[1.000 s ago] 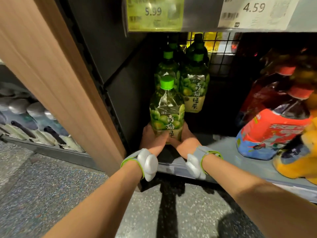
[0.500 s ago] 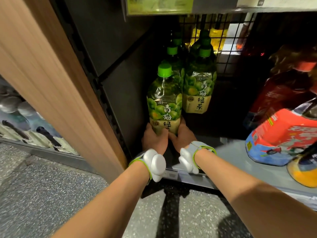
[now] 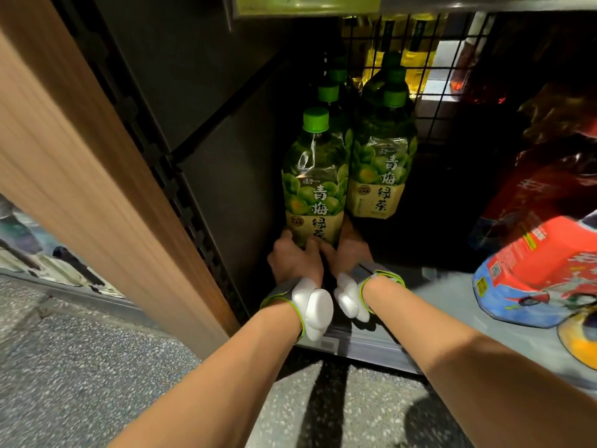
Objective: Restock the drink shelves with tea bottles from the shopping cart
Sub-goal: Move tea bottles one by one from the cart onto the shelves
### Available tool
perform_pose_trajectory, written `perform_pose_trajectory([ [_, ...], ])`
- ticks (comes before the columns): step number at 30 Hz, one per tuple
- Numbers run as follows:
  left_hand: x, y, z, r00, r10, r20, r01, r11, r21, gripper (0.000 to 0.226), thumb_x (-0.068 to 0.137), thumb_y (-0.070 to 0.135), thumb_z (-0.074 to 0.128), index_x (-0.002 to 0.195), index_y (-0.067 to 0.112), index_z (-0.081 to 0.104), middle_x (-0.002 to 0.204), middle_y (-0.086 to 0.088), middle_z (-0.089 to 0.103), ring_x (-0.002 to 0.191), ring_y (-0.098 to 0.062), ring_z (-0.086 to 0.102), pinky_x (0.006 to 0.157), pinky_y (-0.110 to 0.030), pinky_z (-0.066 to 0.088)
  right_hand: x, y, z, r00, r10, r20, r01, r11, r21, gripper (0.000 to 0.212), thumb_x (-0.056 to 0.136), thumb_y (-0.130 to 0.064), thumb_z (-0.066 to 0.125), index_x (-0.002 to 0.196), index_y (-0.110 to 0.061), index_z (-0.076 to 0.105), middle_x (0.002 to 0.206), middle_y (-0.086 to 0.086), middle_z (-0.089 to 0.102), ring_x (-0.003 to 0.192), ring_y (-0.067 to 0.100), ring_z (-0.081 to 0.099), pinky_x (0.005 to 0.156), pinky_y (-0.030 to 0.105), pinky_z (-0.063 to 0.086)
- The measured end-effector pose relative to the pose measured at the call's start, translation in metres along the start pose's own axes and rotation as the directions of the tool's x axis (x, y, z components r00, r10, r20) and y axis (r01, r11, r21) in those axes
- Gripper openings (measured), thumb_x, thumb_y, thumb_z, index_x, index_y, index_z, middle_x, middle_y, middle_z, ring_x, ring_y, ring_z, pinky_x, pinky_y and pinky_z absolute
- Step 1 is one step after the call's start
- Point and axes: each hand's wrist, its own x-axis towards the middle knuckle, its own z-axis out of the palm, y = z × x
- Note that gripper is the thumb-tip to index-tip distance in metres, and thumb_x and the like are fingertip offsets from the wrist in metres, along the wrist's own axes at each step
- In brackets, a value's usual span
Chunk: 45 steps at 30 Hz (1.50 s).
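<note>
A green tea bottle (image 3: 313, 185) with a green cap stands upright at the left end of the bottom shelf (image 3: 433, 295). My left hand (image 3: 294, 260) grips its base from the left, and my right hand (image 3: 350, 250) grips it from the right. Both thumbs lie across the lower label. Right beside it stands a second green tea bottle (image 3: 379, 169), and more green-capped bottles line up behind both, back to a wire grid (image 3: 426, 59). The shopping cart is out of view.
A dark metal side panel (image 3: 206, 124) and a wooden upright (image 3: 80, 176) close the shelf on the left. Red-labelled bottles (image 3: 542, 273) and a yellow one lie tipped on the shelf at right. A price-tag rail (image 3: 307, 4) hangs overhead. Speckled floor (image 3: 97, 367) spreads below.
Both hands have pushed the front bottle deeper into the shelf, up beside the second bottle. My head has moved closer and lower, so the price tags have slid out of the top.
</note>
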Motion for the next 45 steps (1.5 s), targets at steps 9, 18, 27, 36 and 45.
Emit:
perform_pose_trajectory([
  [9, 0.007, 0.011, -0.005, 0.997, -0.029, 0.069, 0.03, 0.999, -0.011, 0.035, 0.089, 0.022, 0.059, 0.122, 0.011, 0.062, 0.121, -0.016, 0.063, 0.115, -0.034, 0.057, 0.088, -0.03, 0.046, 0.014, -0.001, -0.011, 0.99, 0.068, 0.123, -0.064, 0.997, -0.037, 0.075, 0.09, -0.046, 0.055, 0.15, -0.015, 0.019, 0.154, 0.007, 0.028, 0.143, 0.026, 0.025, 0.115, 0.033, 0.026],
  [18, -0.017, 0.01, -0.027, 0.995, -0.036, 0.09, 0.035, 0.999, 0.013, 0.043, 0.094, 0.036, 0.052, 0.125, 0.006, 0.056, 0.126, -0.015, 0.059, 0.124, -0.036, 0.049, 0.099, -0.036, 0.042, -0.024, 0.002, -0.037, 0.97, 0.147, 0.193, -0.153, 0.988, 0.019, 0.06, 0.093, -0.045, 0.049, 0.144, -0.016, 0.036, 0.147, 0.008, 0.042, 0.135, 0.027, 0.041, 0.109, 0.031, 0.033],
  [27, -0.053, 0.029, -0.044, 0.976, 0.035, 0.216, -0.084, 0.971, 0.222, 0.036, 0.098, 0.034, 0.045, 0.121, 0.011, 0.059, 0.126, -0.014, 0.06, 0.122, -0.036, 0.049, 0.095, -0.032, 0.043, -0.079, 0.002, -0.082, 0.976, 0.205, 0.073, -0.214, 0.967, 0.138, 0.038, 0.094, -0.039, 0.052, 0.122, -0.014, 0.059, 0.116, 0.01, 0.064, 0.111, 0.03, 0.058, 0.092, 0.029, 0.043],
  [36, -0.11, 0.074, -0.083, 0.952, -0.051, 0.3, -0.027, 0.967, 0.252, 0.037, 0.093, 0.019, 0.051, 0.129, 0.013, 0.057, 0.133, -0.013, 0.058, 0.125, -0.033, 0.05, 0.1, -0.03, 0.04, -0.139, -0.031, -0.162, 0.934, 0.35, 0.07, -0.357, 0.903, 0.238, 0.031, 0.094, -0.03, 0.053, 0.116, -0.011, 0.063, 0.108, 0.008, 0.068, 0.103, 0.025, 0.061, 0.084, 0.027, 0.043],
  [45, -0.223, 0.231, -0.16, 0.875, -0.053, 0.481, -0.047, 0.98, 0.194, 0.041, 0.092, 0.011, 0.054, 0.133, 0.01, 0.056, 0.132, -0.005, 0.06, 0.125, -0.019, 0.054, 0.105, -0.023, 0.035, -0.244, -0.116, -0.336, 0.884, 0.466, 0.04, -0.454, 0.833, 0.318, 0.023, 0.093, -0.025, 0.056, 0.102, -0.007, 0.068, 0.104, 0.017, 0.069, 0.102, 0.035, 0.063, 0.09, 0.043, 0.049],
])
